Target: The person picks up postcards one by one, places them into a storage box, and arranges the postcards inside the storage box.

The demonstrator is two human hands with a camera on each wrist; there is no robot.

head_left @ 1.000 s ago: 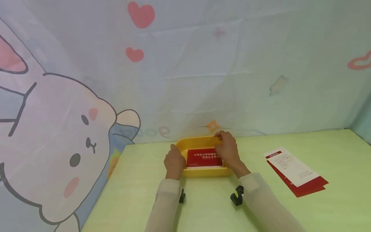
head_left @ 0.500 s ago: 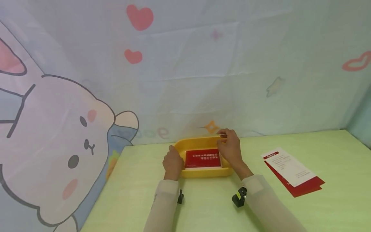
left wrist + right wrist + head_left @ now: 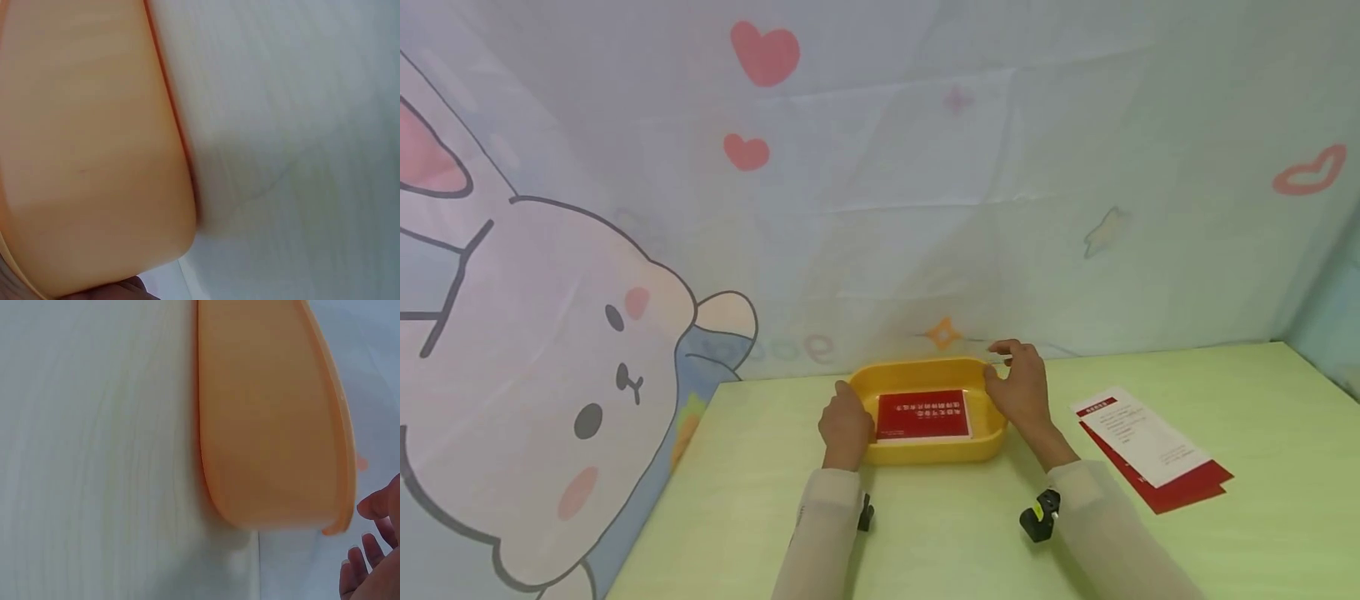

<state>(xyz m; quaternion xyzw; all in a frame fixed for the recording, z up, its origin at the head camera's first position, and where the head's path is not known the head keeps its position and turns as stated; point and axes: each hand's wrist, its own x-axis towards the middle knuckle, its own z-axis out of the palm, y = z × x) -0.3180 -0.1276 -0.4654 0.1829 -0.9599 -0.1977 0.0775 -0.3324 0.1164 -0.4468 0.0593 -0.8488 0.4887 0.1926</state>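
A yellow plastic tray (image 3: 936, 452) stands near the table's back edge. Inside it, towards the left, lies a red printed card (image 3: 922, 416) with a white edge. My left hand (image 3: 846, 425) grips the tray's left end; in the left wrist view only a bit of its fingers (image 3: 122, 290) shows below the tray's corner. By the right end is my right hand (image 3: 1021, 392), its thumb and fingers parted. The right wrist view has this hand (image 3: 381, 553) just off the tray's rim, holding nothing.
To the right on the green table (image 3: 940, 533) lie a white printed slip (image 3: 1146, 442) and red cards (image 3: 1183, 492) partly under it. A cloth backdrop (image 3: 925, 208) with a cartoon rabbit hangs right behind the table. Each wrist carries a small black camera (image 3: 1040, 517).
My right hand has let go of the tray's right end and moved right, uncovering the red card's right side. The left hand stays at the tray's left end.
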